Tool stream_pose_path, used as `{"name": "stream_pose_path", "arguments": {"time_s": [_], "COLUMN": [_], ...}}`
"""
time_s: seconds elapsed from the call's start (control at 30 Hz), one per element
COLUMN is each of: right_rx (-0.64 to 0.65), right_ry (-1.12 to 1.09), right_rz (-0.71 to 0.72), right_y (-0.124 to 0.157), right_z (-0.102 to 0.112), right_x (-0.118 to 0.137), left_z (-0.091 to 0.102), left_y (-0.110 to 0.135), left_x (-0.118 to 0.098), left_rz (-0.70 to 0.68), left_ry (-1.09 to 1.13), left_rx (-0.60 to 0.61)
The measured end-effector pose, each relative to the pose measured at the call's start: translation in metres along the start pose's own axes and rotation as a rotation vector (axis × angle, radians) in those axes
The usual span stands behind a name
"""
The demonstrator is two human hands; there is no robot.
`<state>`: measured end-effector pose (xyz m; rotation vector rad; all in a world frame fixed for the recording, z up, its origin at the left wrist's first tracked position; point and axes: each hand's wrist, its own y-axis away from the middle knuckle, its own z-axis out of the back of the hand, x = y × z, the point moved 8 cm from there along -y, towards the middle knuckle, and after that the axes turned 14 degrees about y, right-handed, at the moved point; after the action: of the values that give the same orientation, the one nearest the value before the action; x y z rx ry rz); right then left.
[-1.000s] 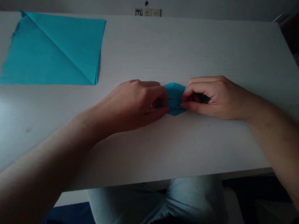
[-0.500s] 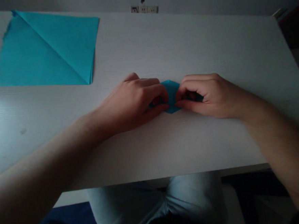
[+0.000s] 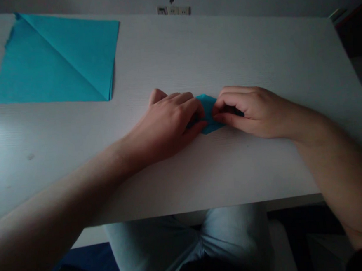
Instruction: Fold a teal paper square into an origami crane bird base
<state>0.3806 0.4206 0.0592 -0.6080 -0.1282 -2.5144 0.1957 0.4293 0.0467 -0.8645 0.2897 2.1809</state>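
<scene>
A small folded piece of blue paper (image 3: 208, 104) lies on the white table, partly covered by my fingers. From the left, my left hand (image 3: 175, 121) grips it, curled fingers on top and the thumb along its near edge. My right hand (image 3: 246, 110) pinches the paper's right side between thumb and fingers. Only the middle strip of the paper shows between the two hands; its outer ends are mostly hidden.
Larger blue paper sheets (image 3: 61, 61), with a diagonal crease and a ragged left edge, lie at the table's far left. Wall sockets (image 3: 174, 10) sit beyond the back edge of the white table (image 3: 184, 184). My legs (image 3: 188, 242) are below its front edge.
My right thumb has shifted slightly right and up along the paper, uncovering a little more of its lower right edge. Both hands stay at the paper.
</scene>
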Motion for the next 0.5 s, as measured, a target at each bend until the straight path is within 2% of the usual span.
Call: {"name": "stream_pose_path", "arguments": {"time_s": [0.23, 0.5], "right_rx": [-0.001, 0.044], "right_ry": [0.035, -0.028], "right_rz": [0.022, 0.054], "right_y": [0.0002, 0.0024], "right_z": [-0.0005, -0.0001], "right_x": [-0.0001, 0.0015], "left_z": [-0.0005, -0.0015], "left_y": [-0.0003, -0.0026], "left_x": [-0.0052, -0.0044], "left_rz": [0.021, 0.046], "left_ry": [0.02, 0.071], "left_rx": [-0.016, -0.045]}}
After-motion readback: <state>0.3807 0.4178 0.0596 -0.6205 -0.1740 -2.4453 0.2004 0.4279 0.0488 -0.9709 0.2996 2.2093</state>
